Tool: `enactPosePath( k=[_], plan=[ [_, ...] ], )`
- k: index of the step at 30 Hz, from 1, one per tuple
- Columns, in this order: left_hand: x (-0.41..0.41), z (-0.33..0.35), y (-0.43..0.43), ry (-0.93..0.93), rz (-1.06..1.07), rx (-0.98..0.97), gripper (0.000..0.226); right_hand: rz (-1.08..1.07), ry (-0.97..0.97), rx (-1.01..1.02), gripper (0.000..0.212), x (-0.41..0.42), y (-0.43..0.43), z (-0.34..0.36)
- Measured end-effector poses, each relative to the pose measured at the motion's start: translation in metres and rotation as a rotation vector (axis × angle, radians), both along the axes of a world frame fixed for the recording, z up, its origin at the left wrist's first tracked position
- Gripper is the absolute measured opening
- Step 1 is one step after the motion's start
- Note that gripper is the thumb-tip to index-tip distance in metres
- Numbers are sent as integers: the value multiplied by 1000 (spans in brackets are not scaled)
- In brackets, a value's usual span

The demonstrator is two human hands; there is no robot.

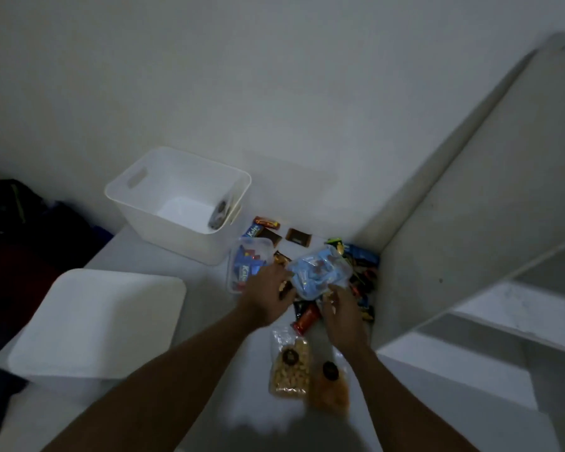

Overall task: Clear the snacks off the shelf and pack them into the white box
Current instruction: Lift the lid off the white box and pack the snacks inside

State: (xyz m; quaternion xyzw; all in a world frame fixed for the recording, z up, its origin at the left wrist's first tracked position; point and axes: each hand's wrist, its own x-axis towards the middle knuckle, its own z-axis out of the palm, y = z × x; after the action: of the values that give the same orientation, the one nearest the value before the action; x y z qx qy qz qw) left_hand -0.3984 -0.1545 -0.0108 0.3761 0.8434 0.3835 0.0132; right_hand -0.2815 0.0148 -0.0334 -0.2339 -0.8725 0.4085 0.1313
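A white box (pixel 134 203) with handle cutouts stands open at the back of the white shelf top (pixel 163 262); one dark packet (pixel 221 213) leans against its right inner wall. My left hand (pixel 268 291) and my right hand (pixel 341 308) both grip a clear bag of blue-wrapped sweets (pixel 318 272), lifted a little above a heap of small snack bars (pixel 361 282) in the corner. A clear tub of blue bars (pixel 247 265) sits just left of my left hand. Two clear bags, nuts (pixel 291 367) and orange snacks (pixel 330 386), lie near me.
A white lid or second upturned box (pixel 95 321) lies at the front left. Loose chocolate bars (pixel 268 223) and a brown packet (pixel 298 237) lie behind the tub. A white side panel (pixel 470 197) and lower shelves (pixel 490 324) close the right. Dark bags (pixel 10 203) sit far left.
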Motion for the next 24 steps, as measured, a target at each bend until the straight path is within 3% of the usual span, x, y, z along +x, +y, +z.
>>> enactPosePath(
  k=[3, 9, 11, 14, 19, 24],
  plan=[
    [61, -42, 1, -18, -97, -84, 45, -5, -155, 42, 36, 63, -4, -30],
    [123, -107, -18, -64, -204, -531, 80, 152, -319, 111, 65, 116, -17, -76],
    [132, -121, -29, -94, -169, -516, 79, 259, -440, 212, 76, 122, -20, -87],
    [146, -128, -42, -175, -106, -410, 76, 253, -492, 232, 95, 133, -23, -95],
    [154, -110, -54, -299, 3, -304, 74, 175, -458, 101, 103, 133, -39, -76],
    [143, -105, -67, -363, -7, -357, 50, 149, -545, 84, 110, 121, -42, -63]
  ],
)
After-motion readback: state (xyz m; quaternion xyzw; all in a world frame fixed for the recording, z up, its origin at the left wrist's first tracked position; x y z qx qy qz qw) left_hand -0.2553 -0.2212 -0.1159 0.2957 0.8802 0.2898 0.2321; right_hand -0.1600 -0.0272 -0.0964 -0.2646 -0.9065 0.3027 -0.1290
